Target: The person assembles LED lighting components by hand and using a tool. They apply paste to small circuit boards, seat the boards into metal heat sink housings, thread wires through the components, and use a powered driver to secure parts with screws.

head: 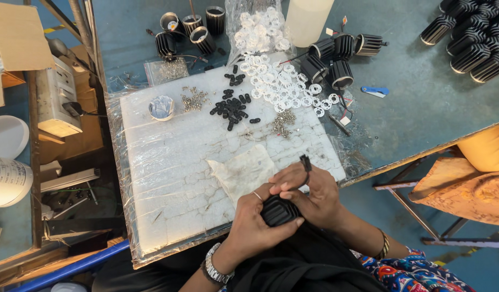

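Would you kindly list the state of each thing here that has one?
Finned black housing: gripped in both hands.
Left hand: closed around it.
Right hand: fingers pinch a small black part.
White rings: loose, scattered.
Clear bag: open, holding rings.

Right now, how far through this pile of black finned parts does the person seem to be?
Hard to tell which are finished: one heap of black finned cylinders lies at the far right, others stand near the white rings. In hand: the left hand grips one finned cylinder, the right hand pinches a small black piece. Many rings, black clips and screws lie unused.
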